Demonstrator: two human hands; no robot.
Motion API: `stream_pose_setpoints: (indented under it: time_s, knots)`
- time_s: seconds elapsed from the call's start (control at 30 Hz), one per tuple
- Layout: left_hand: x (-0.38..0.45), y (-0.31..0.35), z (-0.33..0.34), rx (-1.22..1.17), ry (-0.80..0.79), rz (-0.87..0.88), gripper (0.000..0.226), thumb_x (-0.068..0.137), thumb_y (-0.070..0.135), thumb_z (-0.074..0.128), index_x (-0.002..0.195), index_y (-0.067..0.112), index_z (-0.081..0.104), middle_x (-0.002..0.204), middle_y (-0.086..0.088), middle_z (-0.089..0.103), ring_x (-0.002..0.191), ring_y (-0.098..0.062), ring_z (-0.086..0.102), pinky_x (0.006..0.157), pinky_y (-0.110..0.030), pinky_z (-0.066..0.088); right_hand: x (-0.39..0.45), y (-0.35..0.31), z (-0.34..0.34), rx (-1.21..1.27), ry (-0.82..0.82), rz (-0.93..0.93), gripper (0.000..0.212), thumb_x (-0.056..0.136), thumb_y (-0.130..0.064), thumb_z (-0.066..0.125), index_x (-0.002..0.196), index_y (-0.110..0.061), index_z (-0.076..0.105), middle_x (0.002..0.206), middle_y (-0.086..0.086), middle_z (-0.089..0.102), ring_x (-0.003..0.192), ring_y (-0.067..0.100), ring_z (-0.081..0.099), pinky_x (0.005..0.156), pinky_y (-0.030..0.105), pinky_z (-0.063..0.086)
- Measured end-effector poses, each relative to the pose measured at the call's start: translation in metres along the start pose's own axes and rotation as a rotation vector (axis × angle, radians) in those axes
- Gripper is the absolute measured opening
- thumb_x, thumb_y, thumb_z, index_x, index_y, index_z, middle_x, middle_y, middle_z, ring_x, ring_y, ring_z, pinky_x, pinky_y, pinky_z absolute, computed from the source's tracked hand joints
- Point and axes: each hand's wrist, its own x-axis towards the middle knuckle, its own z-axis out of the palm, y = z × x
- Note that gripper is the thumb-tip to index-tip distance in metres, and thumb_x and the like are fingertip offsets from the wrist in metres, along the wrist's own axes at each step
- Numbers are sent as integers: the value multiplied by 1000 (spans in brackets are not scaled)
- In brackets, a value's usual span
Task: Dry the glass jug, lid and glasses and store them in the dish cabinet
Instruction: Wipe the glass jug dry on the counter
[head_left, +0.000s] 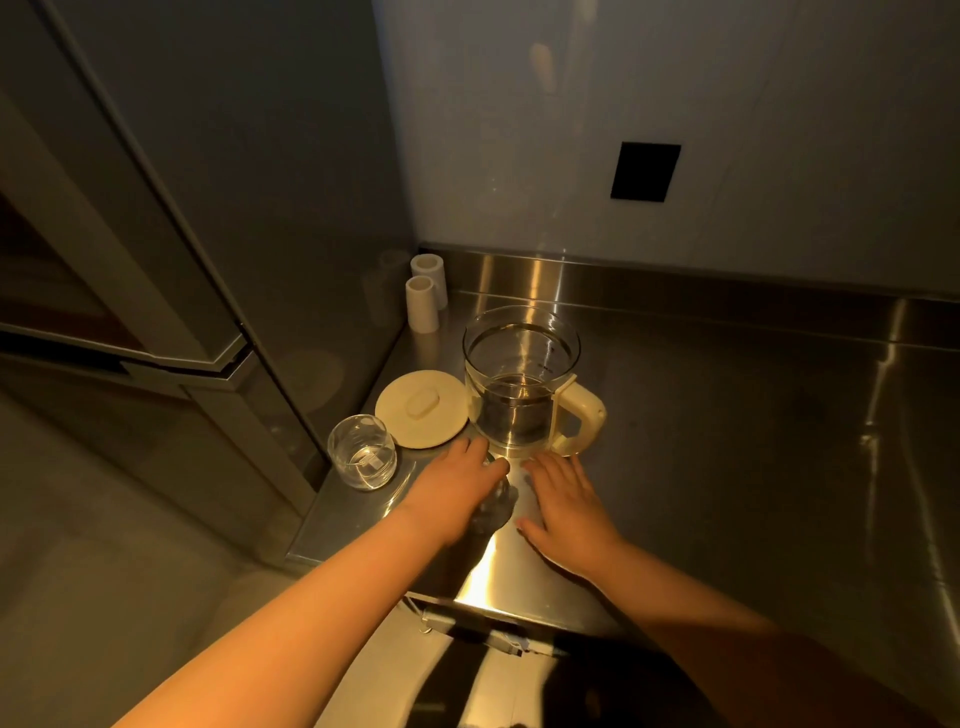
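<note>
A glass jug (519, 374) with a cream handle stands upright on the steel counter (727, 441). Its round cream lid (421, 408) lies flat just left of it. One clear glass (362, 452) stands at the counter's left edge. A second clear glass (496, 506) sits in front of the jug, mostly hidden under my left hand (457, 486), which holds it from above and from the left. My right hand (566, 506) lies with straight, spread fingers on the counter just right of that glass, below the jug's handle.
Two white cylinders (423, 301) stand in the back left corner against the wall. A tall grey cabinet or fridge (156, 234) borders the counter on the left. A black plate (645, 170) is on the white wall. The counter stretches bare to the right.
</note>
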Motion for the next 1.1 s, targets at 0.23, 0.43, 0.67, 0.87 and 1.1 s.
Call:
stream_pose_setpoints:
  time_s: [0.23, 0.43, 0.67, 0.87, 1.1]
  knots:
    - [-26, -4, 3, -101, 121, 76, 65, 85, 25, 64, 138, 17, 28, 141, -11, 27, 128, -26, 29, 89, -33, 46, -2, -15, 1, 150, -47, -100, 92, 80, -45, 67, 150, -18, 13, 155, -1, 19, 144, 14, 12, 119, 34, 12]
    - [-35, -4, 16, -150, 138, 102, 60, 88, 27, 60, 139, 15, 30, 142, -10, 28, 129, -24, 29, 93, -34, 44, -1, -25, 9, 197, -46, -151, 85, 81, -38, 68, 147, -19, 19, 150, 0, 27, 140, 16, 22, 114, 27, 17]
    - [-35, -11, 30, -66, 191, 37, 60, 84, 21, 64, 135, 14, 33, 134, -8, 38, 122, -23, 38, 99, -29, 36, 7, -33, 7, 180, -39, -174, 80, 80, -39, 66, 145, -19, 24, 146, -2, 32, 136, 13, 27, 111, 28, 27]
    - [-35, -15, 44, 77, 157, -17, 61, 82, 11, 62, 135, 6, 33, 131, -12, 43, 122, -27, 39, 107, -33, 26, 9, -45, 12, 121, 2, -177, 81, 73, -30, 69, 142, -10, 30, 140, 6, 38, 132, 20, 31, 109, 29, 29]
    - [-41, -14, 64, 14, 153, 2, 65, 89, 10, 53, 146, 6, 21, 147, -13, 32, 135, -26, 30, 115, -32, 12, 5, -38, 10, 7, -55, -180, 81, 76, -35, 67, 142, -11, 29, 143, 6, 33, 134, 20, 25, 110, 30, 27]
